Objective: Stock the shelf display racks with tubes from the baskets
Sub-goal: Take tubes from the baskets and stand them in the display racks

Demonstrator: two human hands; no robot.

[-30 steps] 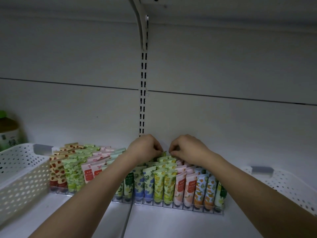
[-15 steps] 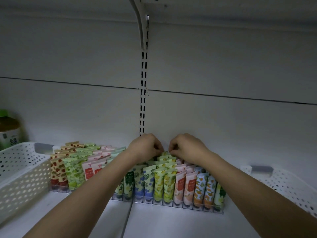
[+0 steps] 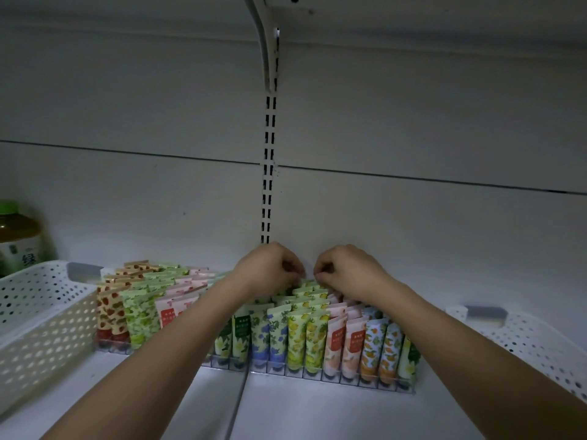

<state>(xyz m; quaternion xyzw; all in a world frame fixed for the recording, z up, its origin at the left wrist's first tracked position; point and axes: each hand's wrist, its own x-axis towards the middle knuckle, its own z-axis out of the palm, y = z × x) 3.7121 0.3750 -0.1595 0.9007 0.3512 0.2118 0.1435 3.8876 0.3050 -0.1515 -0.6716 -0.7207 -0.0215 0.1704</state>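
Head view, shelf bay under dim light.

Item 1: display racks [image 3: 317,377], clear plastic, two side by side on the shelf, rows packed with printed tubes standing cap-down: strawberry and green-leaf rows at left, then blue-flower, yellow lemon tubes [image 3: 307,336], peach and orange rows at right.

Item 2: left hand [image 3: 270,268], fingers curled, at the back of the lemon rows. Right hand [image 3: 344,268], likewise curled, fingertips pinched at the crimped top of a rear tube. The hands sit just beside each other, nearly knuckle to knuckle. Whether each grips a separate tube or both work one is hidden by the knuckles.

Item 3: left basket [image 3: 38,325], white perforated, beside the strawberry row; contents not visible. Right basket [image 3: 540,341], same make, at the shelf's right; contents not visible.

Item 4: green-capped bottle [image 3: 17,239], behind the left basket.

Change: against the views of the last second both hands hold the same spot at the rear of the lemon rows; only small finger shifts show. Judgement: a tube is being seated or straightened at the back, and the racks look close to full, so little stocking seems left.
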